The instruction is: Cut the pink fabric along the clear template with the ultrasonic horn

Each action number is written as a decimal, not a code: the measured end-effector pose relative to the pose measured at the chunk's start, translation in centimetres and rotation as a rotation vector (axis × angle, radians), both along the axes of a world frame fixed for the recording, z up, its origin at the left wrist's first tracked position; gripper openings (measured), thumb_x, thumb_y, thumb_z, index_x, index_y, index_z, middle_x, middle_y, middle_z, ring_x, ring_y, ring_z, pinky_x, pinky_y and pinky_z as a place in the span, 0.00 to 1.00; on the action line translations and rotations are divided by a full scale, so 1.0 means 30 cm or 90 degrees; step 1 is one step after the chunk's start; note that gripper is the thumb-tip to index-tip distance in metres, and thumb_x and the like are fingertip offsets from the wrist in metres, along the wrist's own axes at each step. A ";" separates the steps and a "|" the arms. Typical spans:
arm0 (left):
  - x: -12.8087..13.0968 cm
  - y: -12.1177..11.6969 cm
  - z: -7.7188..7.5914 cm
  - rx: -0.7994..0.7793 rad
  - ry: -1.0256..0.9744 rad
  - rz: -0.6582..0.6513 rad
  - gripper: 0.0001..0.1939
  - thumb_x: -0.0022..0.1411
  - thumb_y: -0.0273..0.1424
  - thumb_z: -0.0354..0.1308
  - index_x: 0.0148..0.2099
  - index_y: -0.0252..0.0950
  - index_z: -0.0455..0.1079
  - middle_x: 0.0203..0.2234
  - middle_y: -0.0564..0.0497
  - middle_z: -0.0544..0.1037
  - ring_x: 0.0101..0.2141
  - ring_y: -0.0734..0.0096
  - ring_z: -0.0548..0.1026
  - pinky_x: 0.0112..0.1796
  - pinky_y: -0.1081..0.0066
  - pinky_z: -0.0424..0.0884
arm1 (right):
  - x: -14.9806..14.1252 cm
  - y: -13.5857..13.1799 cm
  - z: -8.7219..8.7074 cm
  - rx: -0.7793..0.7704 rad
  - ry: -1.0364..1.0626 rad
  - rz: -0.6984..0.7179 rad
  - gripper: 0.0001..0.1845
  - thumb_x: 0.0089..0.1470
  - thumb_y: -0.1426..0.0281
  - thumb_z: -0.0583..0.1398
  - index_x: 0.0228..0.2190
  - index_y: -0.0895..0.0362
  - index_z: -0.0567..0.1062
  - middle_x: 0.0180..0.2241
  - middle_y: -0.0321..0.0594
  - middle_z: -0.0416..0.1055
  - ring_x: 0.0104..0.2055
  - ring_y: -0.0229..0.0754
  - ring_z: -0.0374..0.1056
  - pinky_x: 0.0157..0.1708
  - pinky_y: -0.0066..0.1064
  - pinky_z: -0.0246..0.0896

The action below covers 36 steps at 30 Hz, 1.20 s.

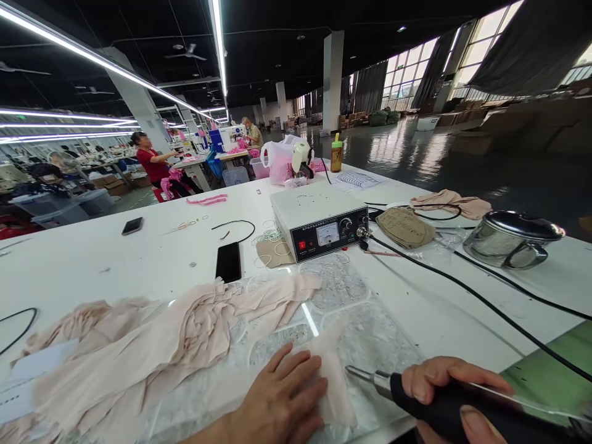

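Observation:
My left hand [289, 394] lies flat with fingers stretched on a thin, pale pink fabric piece [337, 382]. This fabric is on a clear sheet [388, 333] over the white table. In my right hand [456, 391] is a handheld ultrasonic cutter [430, 404] with a black handle. Its metal tip points left, close to the fabric's right edge; contact cannot be told. To the left of my left hand spreads a loose pile of pale pink fabric pieces [185, 333].
A control box [324, 222] with a dial stands mid-table, its black cable [467, 293] running right. Nearby are a phone [229, 262], brown templates [404, 227], a lidded glass mug [513, 240] and a bottle [336, 154]. Co-workers [150, 160] sit at sewing machines beyond.

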<state>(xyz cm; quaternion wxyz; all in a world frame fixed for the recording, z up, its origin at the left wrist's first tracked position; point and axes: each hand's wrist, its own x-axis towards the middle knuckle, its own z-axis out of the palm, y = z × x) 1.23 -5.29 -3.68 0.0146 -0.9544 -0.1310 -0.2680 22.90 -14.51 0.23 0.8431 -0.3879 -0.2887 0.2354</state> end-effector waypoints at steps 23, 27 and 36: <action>-0.087 0.028 0.157 -0.057 0.119 -0.085 0.09 0.67 0.27 0.51 0.47 0.37 0.70 0.43 0.47 0.78 0.43 0.68 0.76 0.57 0.65 0.62 | -0.076 0.166 -0.019 0.043 -0.021 -0.024 0.06 0.48 0.69 0.59 0.32 0.55 0.72 0.25 0.35 0.68 0.22 0.38 0.65 0.24 0.37 0.66; -0.085 0.041 0.156 -0.089 0.121 -0.115 0.09 0.68 0.26 0.49 0.45 0.38 0.71 0.41 0.49 0.78 0.42 0.69 0.76 0.57 0.65 0.61 | -0.080 0.169 -0.016 0.038 -0.016 -0.035 0.07 0.47 0.69 0.59 0.32 0.54 0.72 0.26 0.35 0.69 0.22 0.38 0.65 0.25 0.36 0.66; -0.024 0.188 0.137 -0.197 0.070 -0.124 0.13 0.71 0.26 0.46 0.44 0.36 0.73 0.41 0.47 0.79 0.41 0.68 0.77 0.48 0.66 0.69 | -0.087 0.039 0.039 0.009 0.031 0.026 0.06 0.48 0.66 0.59 0.31 0.53 0.71 0.24 0.35 0.63 0.20 0.36 0.61 0.20 0.31 0.64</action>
